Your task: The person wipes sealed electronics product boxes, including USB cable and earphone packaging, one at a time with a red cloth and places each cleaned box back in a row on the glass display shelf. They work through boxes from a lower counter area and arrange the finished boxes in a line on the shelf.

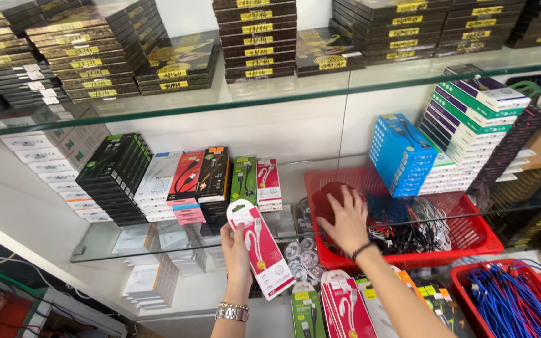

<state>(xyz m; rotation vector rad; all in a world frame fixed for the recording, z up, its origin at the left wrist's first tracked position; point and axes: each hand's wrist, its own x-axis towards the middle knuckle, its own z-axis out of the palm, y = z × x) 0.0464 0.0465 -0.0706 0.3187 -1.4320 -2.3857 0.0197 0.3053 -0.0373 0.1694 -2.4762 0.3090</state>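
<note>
Shop wall w/ glass shelves (158,111): top shelf stacked w/ black-and-yellow boxes (89,56), mid shelf w/ cable packs & a red basket (471,241) of loose cables. Left hand (236,250), grip clamped on a red-and-white cable pack (261,250), held upright below mid shelf. Right hand (345,219), fingers spread apart, flat over the basket's left end by a dark red round thing (324,200)

My one camera sits on my head, facing forward and slightly down at the glass shelves (220,103) close before me, near enough that my forearms enter from the bottom edge.
</note>
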